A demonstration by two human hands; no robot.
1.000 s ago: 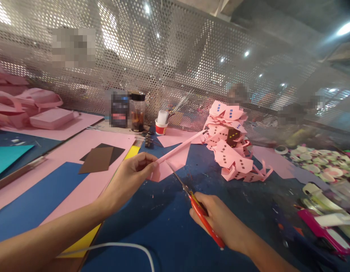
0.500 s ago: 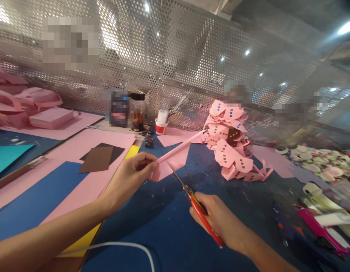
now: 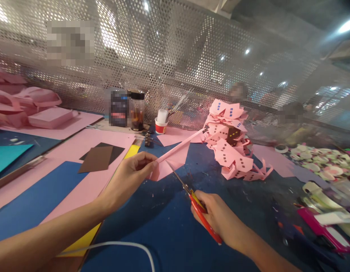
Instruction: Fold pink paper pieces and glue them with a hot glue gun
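My left hand (image 3: pixel 128 178) pinches the near end of a folded pink paper sheet (image 3: pixel 175 156) and holds it up over the blue table (image 3: pixel 163 226), its long edge slanting away to the right. Red-handled scissors (image 3: pixel 196 206) are gripped in my right hand (image 3: pixel 217 217), and their blades point up-left with the tips touching the paper's lower edge. A pile of pink cut pieces with small dark squares (image 3: pixel 231 141) lies just beyond the paper's far end.
Pink, blue, yellow and brown sheets (image 3: pixel 87 166) cover the left side. A dark jar (image 3: pixel 137 111) and a red-and-white cup (image 3: pixel 161 126) stand by the perforated metal wall (image 3: pixel 175 68). Round paper cutouts (image 3: pixel 322 160) and pink tools (image 3: pixel 324 228) lie at right. A white cable (image 3: pixel 121 247) crosses the near edge.
Almost nothing has moved. My right hand with the scissors has shifted slightly forward along the paper's lower edge; my left hand keeps the paper steady.
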